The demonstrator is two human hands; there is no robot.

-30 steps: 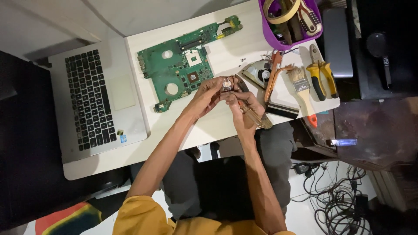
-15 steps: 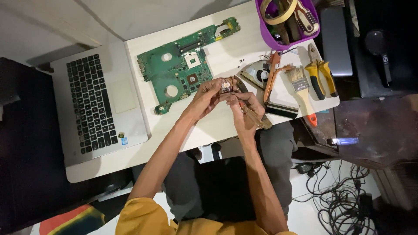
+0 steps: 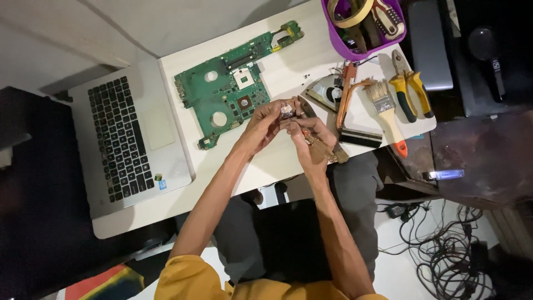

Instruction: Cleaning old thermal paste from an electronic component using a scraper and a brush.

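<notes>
Over the bench (image 3: 288, 161), beside the green circuit board (image 3: 233, 91), my left hand (image 3: 261, 125) and right hand (image 3: 308, 136) pinch one small metal part (image 3: 287, 109) between their fingertips.

Both hands, left (image 3: 261, 125) and right (image 3: 311, 141), have stayed over the tabletop (image 3: 277, 161) edge, pinching the small part (image 3: 287, 109). Only the view has drifted slightly, the motherboard (image 3: 230, 83) sitting marginally lower.

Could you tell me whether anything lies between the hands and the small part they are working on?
Nothing visible does. The left hand and right hand both already touch the small part, held above the table just right of the green board. The right hand also holds a tool.
</notes>
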